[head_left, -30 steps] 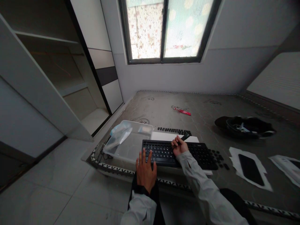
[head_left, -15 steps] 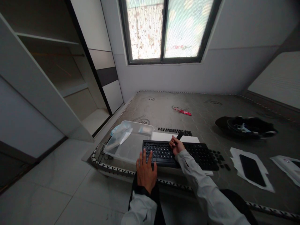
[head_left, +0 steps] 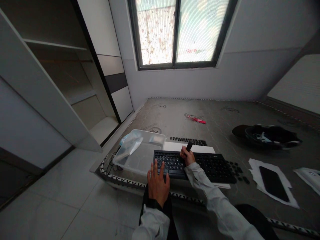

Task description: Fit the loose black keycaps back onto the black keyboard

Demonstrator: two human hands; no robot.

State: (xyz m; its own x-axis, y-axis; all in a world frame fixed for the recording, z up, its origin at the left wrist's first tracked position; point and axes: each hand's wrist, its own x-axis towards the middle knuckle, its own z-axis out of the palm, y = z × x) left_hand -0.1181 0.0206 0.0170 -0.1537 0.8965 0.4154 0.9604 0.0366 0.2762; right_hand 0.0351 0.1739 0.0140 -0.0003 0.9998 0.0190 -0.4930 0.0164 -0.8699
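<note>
A black keyboard (head_left: 212,166) lies on a white sheet or board (head_left: 172,146) near the mattress edge. Several of its keycaps are off on the left part, where the bare key sockets show. My left hand (head_left: 158,185) rests at the keyboard's front left edge with its fingers spread. In a closed grip, my right hand (head_left: 188,156) holds a small black tool (head_left: 189,146) over the middle of the keyboard; its upper end sticks out above my fist and its working end is hidden. Loose black keycaps (head_left: 188,140) stand in rows behind the keyboard, and others (head_left: 237,170) lie at its right.
To the left sits a clear plastic tray (head_left: 142,151) with a crumpled plastic bag (head_left: 132,145) in it. A red wrapper (head_left: 197,119) lies farther back on the mattress (head_left: 170,113). At the right are a black cap (head_left: 270,136) and a phone (head_left: 273,183) on white paper.
The black tool in my right hand has tilted more upright. My left hand stays at the keyboard's front left edge. The whole view has shifted slightly.
</note>
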